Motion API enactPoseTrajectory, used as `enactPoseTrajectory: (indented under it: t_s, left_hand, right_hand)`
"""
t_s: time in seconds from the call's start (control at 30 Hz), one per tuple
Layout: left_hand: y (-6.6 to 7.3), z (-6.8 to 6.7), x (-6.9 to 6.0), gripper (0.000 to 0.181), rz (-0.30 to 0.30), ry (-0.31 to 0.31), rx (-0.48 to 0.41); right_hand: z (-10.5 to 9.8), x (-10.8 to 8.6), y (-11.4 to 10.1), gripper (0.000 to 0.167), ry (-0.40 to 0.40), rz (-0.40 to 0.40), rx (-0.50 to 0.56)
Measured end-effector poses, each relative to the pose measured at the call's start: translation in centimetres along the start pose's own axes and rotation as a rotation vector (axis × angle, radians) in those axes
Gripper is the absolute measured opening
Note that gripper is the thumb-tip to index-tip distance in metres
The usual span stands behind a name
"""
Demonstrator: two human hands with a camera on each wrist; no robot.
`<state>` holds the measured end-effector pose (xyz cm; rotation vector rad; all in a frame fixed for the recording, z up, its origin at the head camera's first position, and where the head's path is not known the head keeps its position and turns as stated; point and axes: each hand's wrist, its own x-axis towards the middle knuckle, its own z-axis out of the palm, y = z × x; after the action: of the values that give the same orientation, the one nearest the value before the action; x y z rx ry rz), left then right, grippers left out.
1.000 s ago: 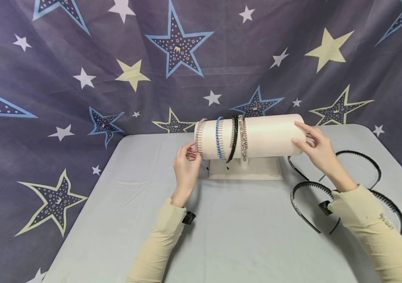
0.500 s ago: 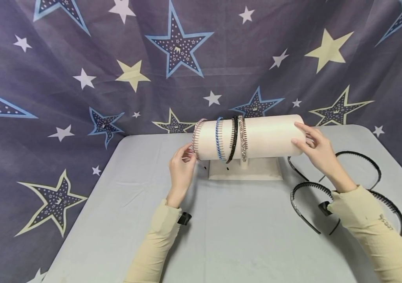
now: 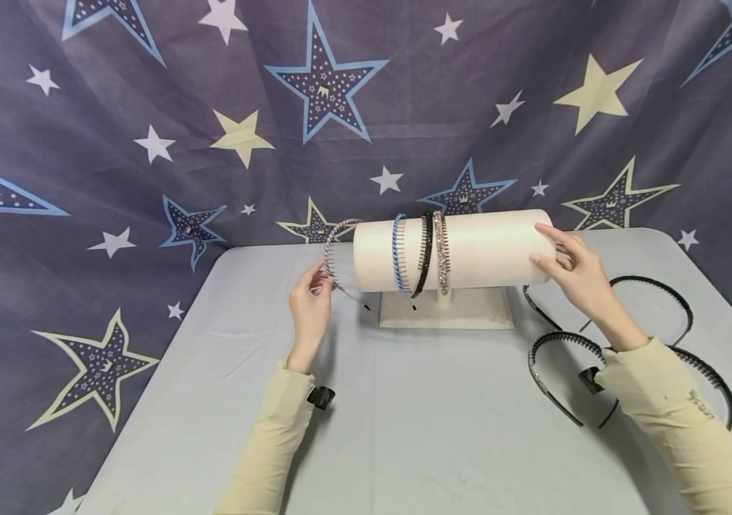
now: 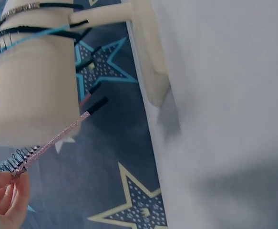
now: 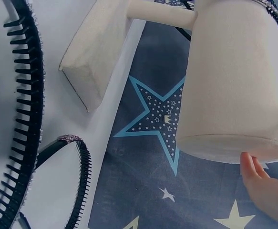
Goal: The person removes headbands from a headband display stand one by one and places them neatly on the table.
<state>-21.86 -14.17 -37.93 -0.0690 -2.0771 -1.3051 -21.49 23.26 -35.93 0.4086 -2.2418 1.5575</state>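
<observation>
left hand pinches pink headband | now off roll, seemingly | right hand, fingers extended, touches roll

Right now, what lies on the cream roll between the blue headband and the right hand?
The black headband, then the glittery silver headband; past that the roll is bare up to the right hand. The head view shows this.

A glittery pink headband (toothed inside, black at the tips) is pinched in the left hand beside one end of a cream stand, whose horizontal roll the right hand touches at its other end
</observation>
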Motion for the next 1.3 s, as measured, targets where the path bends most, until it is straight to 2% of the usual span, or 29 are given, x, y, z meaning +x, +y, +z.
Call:
enactPoseTrajectory:
  t_s: [0.2,0.47,0.6,0.73,0.87,1.07,1.3]
  left_hand:
    - [-1.4,-1.3,0.8,0.030,-0.087,-0.003,0.017]
    - [-3.0,-3.1,1.7,0.030,-0.143,-0.002,0.030]
    - [-3.8,-3.9,2.1,0.031,-0.172,-0.026,0.053]
    - [-4.4,-4.6,2.5,0.032,-0.219,-0.078,0.049]
    - [-5.1,-5.2,2.9,0.032,-0.275,-0.155,0.052]
    - [-6.1,-5.9,3.5,0.032,-0.366,-0.277,0.039]
    - [-6.8,-6.3,3.9,0.033,-0.430,-0.370,0.007]
  right_hand:
    - [0.1,0.0,0.2,0.048,-0.002,0.005,0.004]
    - [0.1,0.1,0.3,0.048,0.001,0.009,0.007]
    - [0.2,0.0,-0.1,0.048,-0.001,0.008,0.018]
    - [0.3,-0.3,-1.5,0.047,-0.008,0.007,0.027]
    - [0.3,-0.5,-2.5,0.046,-0.015,0.004,0.028]
    - [0.3,-0.4,-2.2,0.046,-0.015,0.002,0.016]
    - [0.3,-0.5,-2.5,0.046,-0.021,0.000,0.024]
